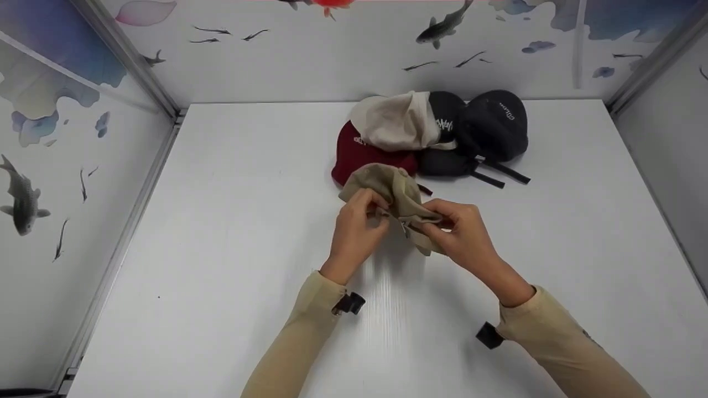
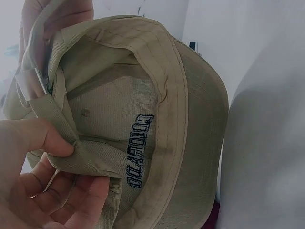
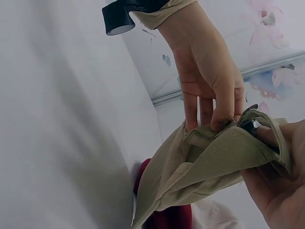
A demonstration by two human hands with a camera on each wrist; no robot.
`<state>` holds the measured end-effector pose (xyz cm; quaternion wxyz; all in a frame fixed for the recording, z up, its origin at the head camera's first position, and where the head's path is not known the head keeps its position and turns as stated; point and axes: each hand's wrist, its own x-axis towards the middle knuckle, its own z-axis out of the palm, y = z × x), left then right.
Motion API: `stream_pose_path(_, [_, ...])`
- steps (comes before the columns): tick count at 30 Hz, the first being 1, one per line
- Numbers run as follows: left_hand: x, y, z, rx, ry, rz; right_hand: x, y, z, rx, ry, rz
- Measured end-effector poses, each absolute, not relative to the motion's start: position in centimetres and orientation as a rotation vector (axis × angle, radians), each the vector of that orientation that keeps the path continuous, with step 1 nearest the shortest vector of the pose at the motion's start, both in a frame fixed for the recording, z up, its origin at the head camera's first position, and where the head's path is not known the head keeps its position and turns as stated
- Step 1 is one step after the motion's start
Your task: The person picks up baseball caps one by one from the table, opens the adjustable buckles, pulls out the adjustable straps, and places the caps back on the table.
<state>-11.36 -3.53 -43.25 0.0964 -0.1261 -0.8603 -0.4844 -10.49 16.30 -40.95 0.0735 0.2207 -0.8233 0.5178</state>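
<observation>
A khaki baseball cap (image 1: 406, 190) is held up above the white table by both hands. My left hand (image 1: 357, 235) pinches the cap's back edge between thumb and fingers. In the left wrist view, the cap's inside (image 2: 109, 109) faces the camera, with dark stitched lettering and the brim (image 2: 207, 119) at right. My right hand (image 1: 467, 232) grips the back strap side. A metal buckle (image 3: 249, 126) sits on the strap by the right thumb in the right wrist view. The strap's loose end (image 1: 426, 240) hangs below the hands.
Behind the khaki cap, several caps lie bunched at the table's far side: a dark red cap (image 1: 348, 157), a cream cap (image 1: 392, 121) and dark caps (image 1: 495, 124) with straps trailing forward. White panels (image 1: 310, 61) with fish prints wall the table (image 1: 221, 221).
</observation>
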Motion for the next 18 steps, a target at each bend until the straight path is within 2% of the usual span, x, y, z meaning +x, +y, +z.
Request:
stream_pose_path(12, [-10.66,-4.04,-42.8,-0.632,-2.495,-1.475,-10.66,16.59,-40.97,0.571,-2.412,1.553])
stream_pose_path(18, [-10.5,-3.72,-42.5,-0.66,-2.505,-1.404,-10.7,16.59,-41.08,0.557,-2.409,1.565])
